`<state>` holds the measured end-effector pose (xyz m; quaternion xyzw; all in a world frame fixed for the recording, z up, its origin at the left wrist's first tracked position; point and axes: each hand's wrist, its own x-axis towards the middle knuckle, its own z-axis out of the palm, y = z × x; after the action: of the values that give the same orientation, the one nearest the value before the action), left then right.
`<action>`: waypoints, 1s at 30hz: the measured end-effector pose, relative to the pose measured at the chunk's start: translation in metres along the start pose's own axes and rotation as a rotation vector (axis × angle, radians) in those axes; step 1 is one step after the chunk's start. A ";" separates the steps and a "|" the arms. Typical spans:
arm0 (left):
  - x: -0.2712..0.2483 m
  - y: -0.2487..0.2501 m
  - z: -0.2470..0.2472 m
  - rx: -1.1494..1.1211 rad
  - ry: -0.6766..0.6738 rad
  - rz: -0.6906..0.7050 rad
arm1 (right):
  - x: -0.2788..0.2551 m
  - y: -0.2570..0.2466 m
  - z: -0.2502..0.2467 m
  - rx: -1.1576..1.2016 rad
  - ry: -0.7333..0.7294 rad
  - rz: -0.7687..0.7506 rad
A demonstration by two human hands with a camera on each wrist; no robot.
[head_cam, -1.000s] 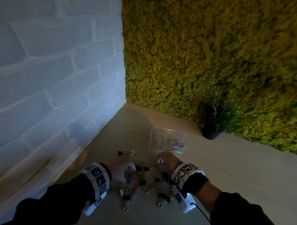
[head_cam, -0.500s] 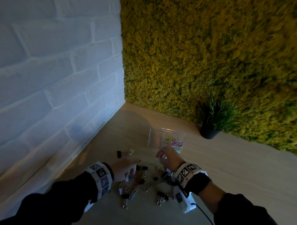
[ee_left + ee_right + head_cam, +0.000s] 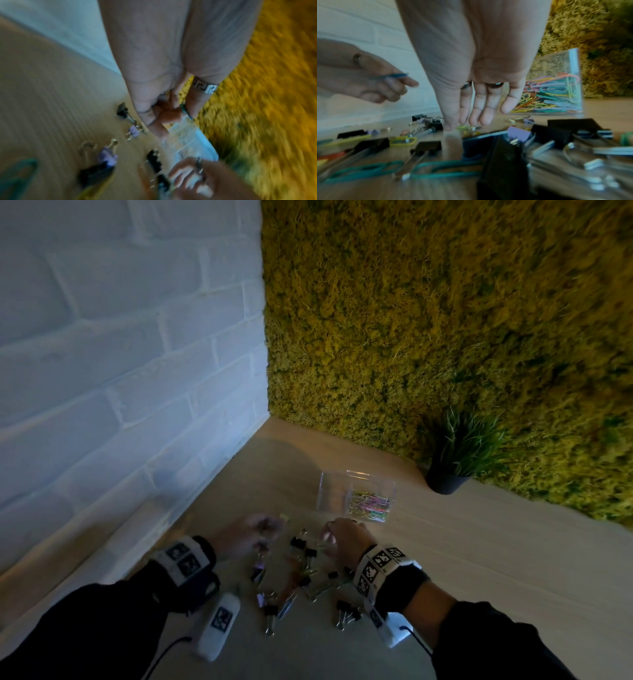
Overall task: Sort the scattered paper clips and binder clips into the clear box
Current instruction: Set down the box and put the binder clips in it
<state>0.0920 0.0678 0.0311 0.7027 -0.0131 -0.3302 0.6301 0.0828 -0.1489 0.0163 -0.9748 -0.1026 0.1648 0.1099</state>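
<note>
Glossy clear plastic box (image 3: 556, 81)

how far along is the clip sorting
Partly done. A heap of coloured paper clips already fills one side of the clear box. The left hand pinches a blue clip; the right hand reaches down open. Many binder clips and some paper clips remain on the table.

The left hand (image 3: 373, 81) has lifted off the pile, now pinching a blue paper clip (image 3: 395, 75)

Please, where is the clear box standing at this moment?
In the head view the clear box stands on the wooden table, just beyond the right hand and left of the potted plant.
</note>
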 end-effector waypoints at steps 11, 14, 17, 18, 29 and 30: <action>-0.019 -0.015 -0.018 -0.643 0.187 -0.236 | -0.006 -0.021 -0.002 -0.154 -0.085 0.000; -0.024 -0.014 -0.022 -0.161 0.226 -0.123 | -0.010 -0.012 -0.006 0.174 -0.057 -0.009; -0.037 -0.018 -0.030 0.478 0.178 0.031 | -0.018 -0.004 -0.013 0.475 -0.068 -0.044; -0.041 -0.019 -0.032 0.603 0.108 0.039 | -0.020 -0.007 -0.014 0.584 -0.076 -0.021; -0.046 -0.033 -0.030 1.163 -0.069 -0.109 | 0.000 -0.060 0.018 0.058 0.009 0.027; -0.048 -0.032 -0.027 1.184 -0.075 -0.104 | 0.002 -0.059 0.020 0.055 0.023 0.055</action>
<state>0.0550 0.1183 0.0235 0.9220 -0.1830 -0.3217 0.1133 0.0680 -0.0889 0.0122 -0.9757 -0.0700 0.1593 0.1335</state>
